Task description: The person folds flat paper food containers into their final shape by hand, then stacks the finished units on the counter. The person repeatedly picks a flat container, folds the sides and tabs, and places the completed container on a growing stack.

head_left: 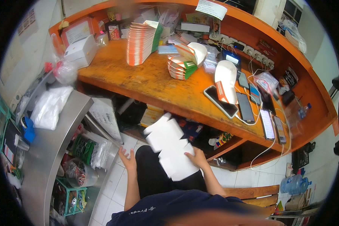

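A flat, unfolded white cardboard box blank (pixel 168 137) with cut flaps lies tilted above my lap. My right hand (pixel 197 157) grips its right edge, fingers closed on the card. To the left of the blank, my left hand (pixel 128 160) is held up with its fingers spread, touching nothing. On the orange wooden counter (pixel 109 71) ahead stands a tall stack of nested orange, white and green folded cartons (pixel 142 43). Right of it sits a shorter carton stack (pixel 182 67), and farther right a white open carton (pixel 226 77).
Several phones (pixel 245 108) with white charging cables lie on the counter's right, below a row of sockets (pixel 252 51). At left, a steel table (pixel 60 150) holds white plastic bags (pixel 52 107). A wooden slatted bench (pixel 258 192) and blue water bottle (pixel 295 184) are at lower right.
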`<state>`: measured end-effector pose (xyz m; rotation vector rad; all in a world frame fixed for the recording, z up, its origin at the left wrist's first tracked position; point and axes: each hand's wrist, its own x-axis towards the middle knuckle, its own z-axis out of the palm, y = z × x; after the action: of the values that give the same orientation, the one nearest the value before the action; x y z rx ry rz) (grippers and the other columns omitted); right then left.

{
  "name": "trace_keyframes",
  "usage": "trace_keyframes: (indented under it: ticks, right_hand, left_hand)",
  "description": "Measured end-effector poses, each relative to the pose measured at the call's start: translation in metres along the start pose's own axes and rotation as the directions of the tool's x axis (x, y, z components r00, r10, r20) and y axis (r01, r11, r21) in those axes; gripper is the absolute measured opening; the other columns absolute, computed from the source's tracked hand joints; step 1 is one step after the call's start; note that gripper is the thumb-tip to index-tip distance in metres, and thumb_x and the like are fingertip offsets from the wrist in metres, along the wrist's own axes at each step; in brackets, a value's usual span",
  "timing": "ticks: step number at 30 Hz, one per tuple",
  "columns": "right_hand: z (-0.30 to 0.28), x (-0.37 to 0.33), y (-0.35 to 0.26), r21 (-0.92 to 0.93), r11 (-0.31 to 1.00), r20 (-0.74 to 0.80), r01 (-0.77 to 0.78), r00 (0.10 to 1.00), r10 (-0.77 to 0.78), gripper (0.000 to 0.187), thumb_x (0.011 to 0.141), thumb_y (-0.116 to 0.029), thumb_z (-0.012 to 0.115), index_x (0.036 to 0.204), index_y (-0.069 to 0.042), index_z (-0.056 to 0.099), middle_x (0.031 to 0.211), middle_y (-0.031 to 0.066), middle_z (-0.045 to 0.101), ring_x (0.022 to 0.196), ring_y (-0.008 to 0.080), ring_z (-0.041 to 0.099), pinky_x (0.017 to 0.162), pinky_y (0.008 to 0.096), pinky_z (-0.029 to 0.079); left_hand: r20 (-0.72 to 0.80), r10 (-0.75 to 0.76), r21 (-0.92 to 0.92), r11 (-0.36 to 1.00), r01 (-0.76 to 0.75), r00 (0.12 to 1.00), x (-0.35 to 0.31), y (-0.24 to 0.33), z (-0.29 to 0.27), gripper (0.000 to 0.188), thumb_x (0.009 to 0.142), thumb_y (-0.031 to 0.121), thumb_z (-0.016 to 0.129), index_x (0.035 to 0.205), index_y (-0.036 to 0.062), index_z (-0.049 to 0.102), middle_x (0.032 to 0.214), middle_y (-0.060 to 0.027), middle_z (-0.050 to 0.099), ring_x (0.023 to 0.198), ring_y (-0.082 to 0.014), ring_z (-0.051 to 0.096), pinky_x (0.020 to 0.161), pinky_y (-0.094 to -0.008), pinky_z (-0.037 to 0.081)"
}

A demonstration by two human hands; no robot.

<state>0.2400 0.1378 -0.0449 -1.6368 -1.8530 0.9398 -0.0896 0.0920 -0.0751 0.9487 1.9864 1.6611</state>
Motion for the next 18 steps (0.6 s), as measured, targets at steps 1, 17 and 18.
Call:
trace_keyframes:
  ticks: [1, 17, 18]
  right_hand:
    - [0.001, -0.001, 0.002, 0.038, 0.997, -0.104, -0.060, 0.993, 0.064, 0.049, 0.079, -0.026, 0.073, 0.114, 0.004, 0.056, 0.106, 0.0278, 0.063, 0.096, 0.0415, 0.062, 0.084, 0.0453, 0.048]
    - [0.060, -0.081, -0.022, -0.376, 0.903, -0.002, 0.208, 0.974, -0.225, 0.046, 0.085, -0.039, 0.065, 0.121, -0.011, 0.060, 0.128, 0.0158, 0.055, 0.126, 0.0422, 0.043, 0.095, 0.0576, 0.037]
    - [0.063, -0.080, -0.019, -0.295, 0.932, -0.069, 0.212, 0.968, -0.242, 0.039, 0.086, -0.037, 0.065, 0.115, -0.010, 0.062, 0.121, 0.0146, 0.058, 0.119, 0.0396, 0.048, 0.090, 0.0540, 0.040]
  left_hand:
    - [-0.113, -0.062, 0.022, 0.998, 0.065, 0.992, -0.009, -0.004, 0.010, 0.065, 0.087, 0.024, 0.069, 0.137, -0.0020, 0.035, 0.113, -0.0123, 0.057, 0.091, -0.0153, 0.057, 0.072, -0.0280, 0.049]
    - [0.897, -0.322, -0.125, 0.474, 0.871, 0.304, -0.127, -0.005, 0.059, 0.053, 0.101, 0.043, 0.040, 0.128, -0.0019, 0.048, 0.116, -0.0187, 0.060, 0.097, -0.0269, 0.065, 0.086, -0.0340, 0.054]
    - [0.891, -0.341, -0.072, 0.547, 0.834, 0.301, -0.125, -0.002, 0.058, 0.052, 0.101, 0.041, 0.040, 0.127, -0.0031, 0.048, 0.116, -0.0193, 0.060, 0.097, -0.0276, 0.065, 0.086, -0.0347, 0.054]
